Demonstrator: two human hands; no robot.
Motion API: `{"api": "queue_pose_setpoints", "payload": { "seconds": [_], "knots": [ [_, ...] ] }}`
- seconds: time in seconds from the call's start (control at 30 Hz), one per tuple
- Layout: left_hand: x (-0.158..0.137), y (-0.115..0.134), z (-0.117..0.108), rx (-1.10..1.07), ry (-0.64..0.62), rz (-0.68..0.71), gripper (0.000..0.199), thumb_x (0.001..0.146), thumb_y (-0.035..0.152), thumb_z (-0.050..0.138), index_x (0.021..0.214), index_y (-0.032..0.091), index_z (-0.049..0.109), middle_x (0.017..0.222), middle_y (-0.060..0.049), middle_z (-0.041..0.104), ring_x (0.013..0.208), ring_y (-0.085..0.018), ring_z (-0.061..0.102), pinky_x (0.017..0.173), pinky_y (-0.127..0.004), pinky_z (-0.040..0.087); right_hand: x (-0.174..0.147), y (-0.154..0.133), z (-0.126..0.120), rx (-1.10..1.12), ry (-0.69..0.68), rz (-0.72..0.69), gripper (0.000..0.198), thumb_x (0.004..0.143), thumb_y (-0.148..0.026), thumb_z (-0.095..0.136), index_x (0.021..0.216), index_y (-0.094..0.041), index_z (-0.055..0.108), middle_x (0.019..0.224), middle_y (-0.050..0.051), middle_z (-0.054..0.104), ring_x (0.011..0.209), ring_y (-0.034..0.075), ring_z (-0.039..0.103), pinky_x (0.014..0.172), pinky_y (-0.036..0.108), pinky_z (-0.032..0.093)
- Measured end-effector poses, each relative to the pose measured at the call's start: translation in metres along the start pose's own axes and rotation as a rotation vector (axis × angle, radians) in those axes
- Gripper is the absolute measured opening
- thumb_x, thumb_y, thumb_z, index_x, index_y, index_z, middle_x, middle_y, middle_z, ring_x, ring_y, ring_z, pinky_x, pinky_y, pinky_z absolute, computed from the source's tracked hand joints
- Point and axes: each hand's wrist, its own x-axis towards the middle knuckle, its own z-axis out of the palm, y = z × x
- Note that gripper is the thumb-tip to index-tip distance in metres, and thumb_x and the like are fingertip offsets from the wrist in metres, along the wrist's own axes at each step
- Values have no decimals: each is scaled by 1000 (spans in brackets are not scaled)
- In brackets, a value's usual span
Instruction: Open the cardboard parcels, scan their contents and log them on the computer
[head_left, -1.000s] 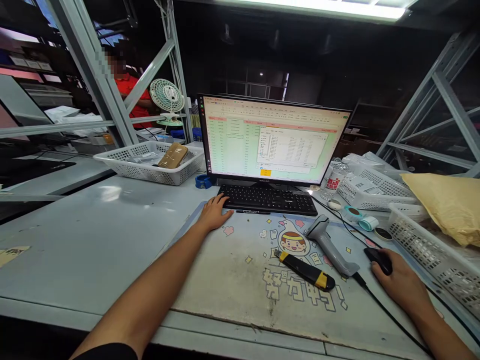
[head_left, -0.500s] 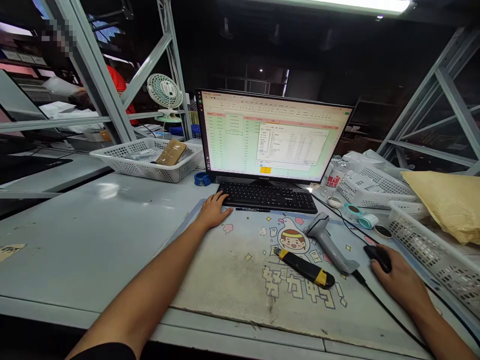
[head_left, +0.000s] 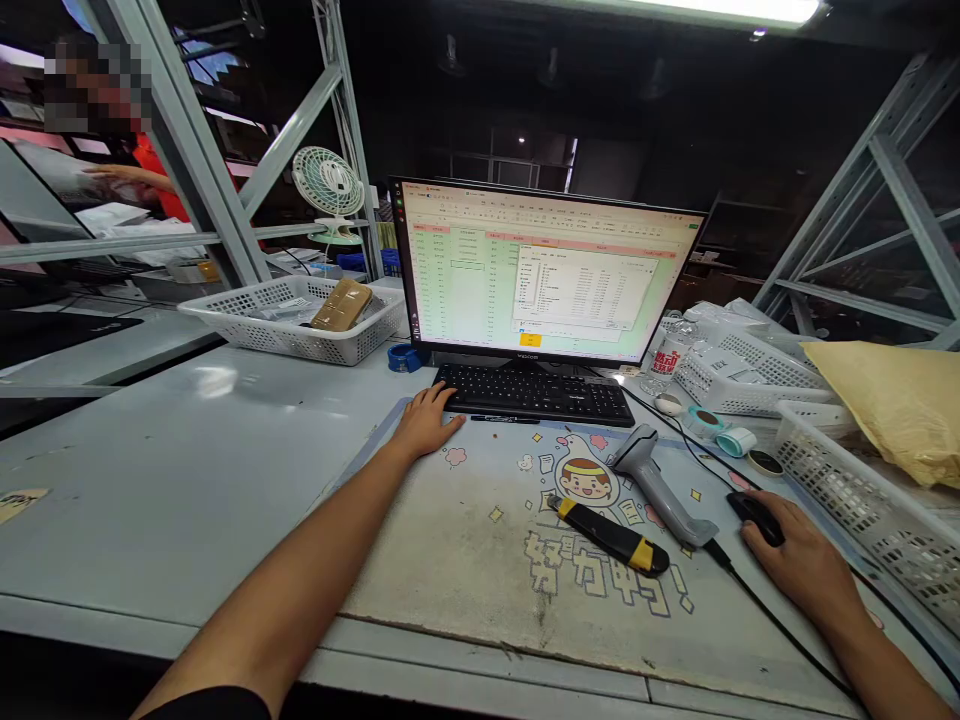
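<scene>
My left hand [head_left: 426, 424] lies with fingers spread, its fingertips on the left end of a black keyboard [head_left: 532, 392]. At the right, my right hand [head_left: 796, 545] is wrapped over a black computer mouse [head_left: 756, 517] on the printed desk mat [head_left: 450, 560]. Between the hands lie a grey barcode scanner [head_left: 664, 490] with a black cable and a black and yellow utility knife [head_left: 611, 535]. A pen [head_left: 504, 419] rests along the keyboard's front edge. Behind the keyboard a lit monitor [head_left: 472, 300] shows a spreadsheet with a file window over it.
A white basket [head_left: 337, 348] with packets and a small fan [head_left: 330, 185] stand left of the monitor. On the right are tape rolls [head_left: 736, 442], a bottle [head_left: 667, 360], another white basket [head_left: 862, 490] and a yellow padded envelope [head_left: 892, 400]. A co-worker in red [head_left: 154, 165] is beyond the metal frame.
The co-worker at the far left has shifted left, with an arm now stretched out. My two hands and the things on the desk stay in place.
</scene>
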Motion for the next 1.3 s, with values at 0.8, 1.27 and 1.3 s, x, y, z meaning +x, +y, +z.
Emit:
{"api": "queue_pose_setpoints", "payload": {
  "seconds": [0.8,1.27,1.3],
  "knots": [
    [-1,1,-2,-6,-3,11,71,99,58,53,160,23,49,175,-10,36,156,-39,39,125,-60,40,0,6,4,21,1,-10,55,94,-60,48,135,-29,68,144,7,65,121,34,69,97,50,58],
    [1,0,-2,-4,-18,0,72,100,61,52,161,23,47,175,-10,35,157,-40,38,125,-59,39,-3,-3,-4,-65,-9,47,55,95,-58,46,136,-27,67,144,7,66,110,33,71,92,49,58],
    [1,0,-2,-2,-21,0,72,100,61,51,161,23,47,176,-10,35,157,-40,38,125,-59,39,-3,-4,-4,-71,-7,51,55,95,-58,46,136,-27,67,144,7,66,110,33,71,92,48,58]
  ]
}}
